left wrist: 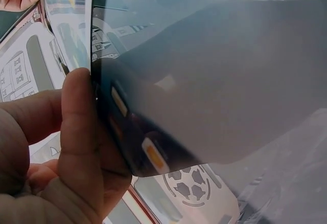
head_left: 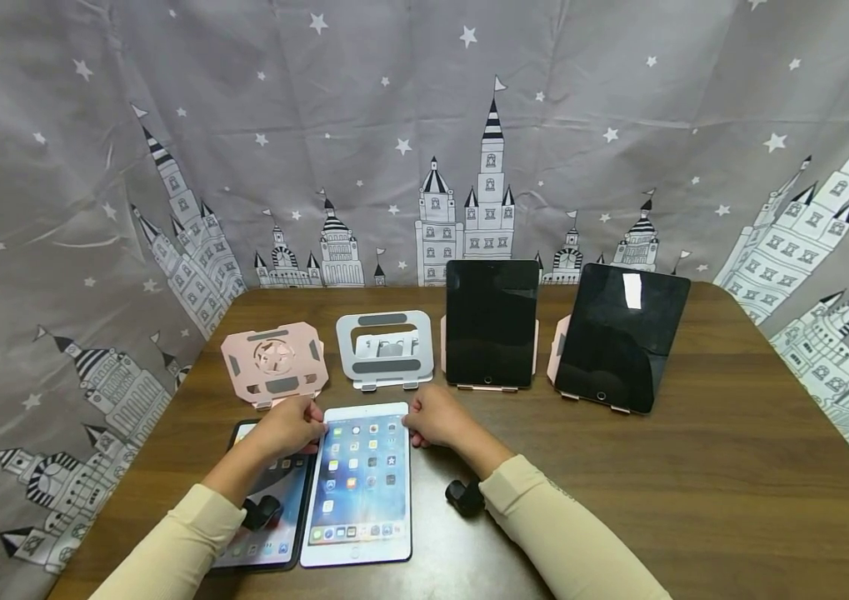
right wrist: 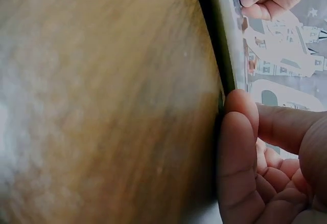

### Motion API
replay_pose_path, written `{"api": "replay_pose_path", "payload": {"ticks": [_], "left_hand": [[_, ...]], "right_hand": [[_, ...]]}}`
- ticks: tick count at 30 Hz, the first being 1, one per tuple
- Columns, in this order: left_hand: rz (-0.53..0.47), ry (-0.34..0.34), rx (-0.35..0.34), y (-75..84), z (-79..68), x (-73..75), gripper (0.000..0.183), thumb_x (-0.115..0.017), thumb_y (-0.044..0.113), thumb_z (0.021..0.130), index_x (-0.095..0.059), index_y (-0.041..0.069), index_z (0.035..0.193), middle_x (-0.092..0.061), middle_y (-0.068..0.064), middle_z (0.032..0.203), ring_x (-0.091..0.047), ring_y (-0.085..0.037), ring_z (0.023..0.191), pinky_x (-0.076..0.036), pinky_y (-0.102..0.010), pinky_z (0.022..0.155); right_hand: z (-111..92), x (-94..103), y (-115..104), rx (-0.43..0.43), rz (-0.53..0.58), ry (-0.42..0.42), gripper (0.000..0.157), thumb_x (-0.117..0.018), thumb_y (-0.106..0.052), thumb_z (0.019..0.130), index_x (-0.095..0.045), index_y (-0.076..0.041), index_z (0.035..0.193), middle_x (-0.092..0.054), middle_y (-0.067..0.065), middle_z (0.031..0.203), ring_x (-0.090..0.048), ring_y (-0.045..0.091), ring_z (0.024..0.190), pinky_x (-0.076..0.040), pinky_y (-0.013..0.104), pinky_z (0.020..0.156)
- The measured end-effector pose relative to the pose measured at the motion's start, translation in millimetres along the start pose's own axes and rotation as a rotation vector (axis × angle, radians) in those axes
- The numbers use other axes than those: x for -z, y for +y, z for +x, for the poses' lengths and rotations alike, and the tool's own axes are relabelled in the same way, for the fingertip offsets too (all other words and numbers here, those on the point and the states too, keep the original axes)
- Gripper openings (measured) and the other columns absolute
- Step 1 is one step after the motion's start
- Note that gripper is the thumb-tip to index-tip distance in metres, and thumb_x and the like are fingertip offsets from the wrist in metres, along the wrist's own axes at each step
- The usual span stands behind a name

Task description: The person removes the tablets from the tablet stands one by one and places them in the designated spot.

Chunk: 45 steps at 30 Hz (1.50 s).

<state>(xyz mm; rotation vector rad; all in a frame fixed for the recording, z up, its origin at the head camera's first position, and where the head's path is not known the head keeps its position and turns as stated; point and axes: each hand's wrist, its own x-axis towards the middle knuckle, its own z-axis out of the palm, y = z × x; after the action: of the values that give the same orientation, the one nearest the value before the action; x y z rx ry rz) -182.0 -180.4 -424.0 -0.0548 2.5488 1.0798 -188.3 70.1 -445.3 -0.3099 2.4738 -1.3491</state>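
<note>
A white tablet (head_left: pixel 361 487) with a lit screen of app icons lies in front of me, long side pointing away. My left hand (head_left: pixel 291 432) pinches its far left corner; in the left wrist view the fingertips (left wrist: pixel 79 88) are right at its edge. At the far right corner, my right hand (head_left: pixel 437 419) pinches the opposite side, thumb and finger meeting at the edge in the right wrist view. Under my left forearm is a second, black-bordered tablet (head_left: pixel 268 529) with its screen lit, partly hidden by the arm and the white tablet's left side.
Behind the hands stand a pink tablet stand (head_left: pixel 297 357) and a silver-grey one (head_left: pixel 385 379). To their right, two dark tablets, one upright (head_left: pixel 491 325) and one tilted (head_left: pixel 622 342), rest on pink stands. All are on a brown wooden table (head_left: pixel 731 467) before a castle-print curtain (head_left: pixel 409 108).
</note>
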Motion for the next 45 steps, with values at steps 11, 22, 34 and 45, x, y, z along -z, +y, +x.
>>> {"api": "replay_pose_path", "payload": {"ticks": [11,22,34,45], "left_hand": [[-0.002,-0.011,0.001,-0.4,-2.0,1.9,0.008,-0.06,-0.001,0.094,-0.054,-0.003,0.098,-0.054,-0.014,0.088,-0.058,-0.025,0.079,-0.058,-0.033,0.065],[-0.007,-0.025,-0.054,12.3,6.0,6.9,0.014,-0.063,0.006,0.095,-0.056,-0.001,0.105,-0.056,-0.013,0.091,-0.057,-0.024,0.078,-0.056,-0.033,0.065],[-0.013,0.05,-0.318,92.5,32.5,-6.7,0.017,-0.062,0.018,0.097,-0.062,0.004,0.106,-0.06,-0.008,0.094,-0.055,-0.022,0.086,-0.047,-0.032,0.07],[-0.016,0.088,-0.455,144.8,66.4,-22.8,0.016,-0.061,0.02,0.098,-0.065,0.007,0.106,-0.063,-0.006,0.098,-0.056,-0.02,0.09,-0.048,-0.033,0.076]], "right_hand": [[-0.3,0.2,2.9,0.026,0.071,-0.022,0.034,-0.063,0.002,0.09,-0.054,-0.005,0.058,-0.056,0.004,0.049,-0.05,0.007,0.04,-0.041,0.017,0.04],[-7.7,24.9,6.6,0.058,0.15,0.019,0.007,-0.066,-0.006,0.092,-0.063,-0.002,0.087,-0.061,0.01,0.068,-0.062,0.019,0.057,-0.049,0.026,0.049],[-16.4,104.2,14.8,0.08,0.01,0.164,0.011,-0.063,-0.012,0.096,-0.063,-0.002,0.102,-0.068,0.012,0.084,-0.068,0.027,0.075,-0.055,0.031,0.063],[-27.4,168.5,22.1,0.07,-0.073,0.263,0.018,-0.059,-0.013,0.101,-0.06,0.001,0.111,-0.066,0.017,0.096,-0.067,0.028,0.085,-0.058,0.038,0.073]]}}
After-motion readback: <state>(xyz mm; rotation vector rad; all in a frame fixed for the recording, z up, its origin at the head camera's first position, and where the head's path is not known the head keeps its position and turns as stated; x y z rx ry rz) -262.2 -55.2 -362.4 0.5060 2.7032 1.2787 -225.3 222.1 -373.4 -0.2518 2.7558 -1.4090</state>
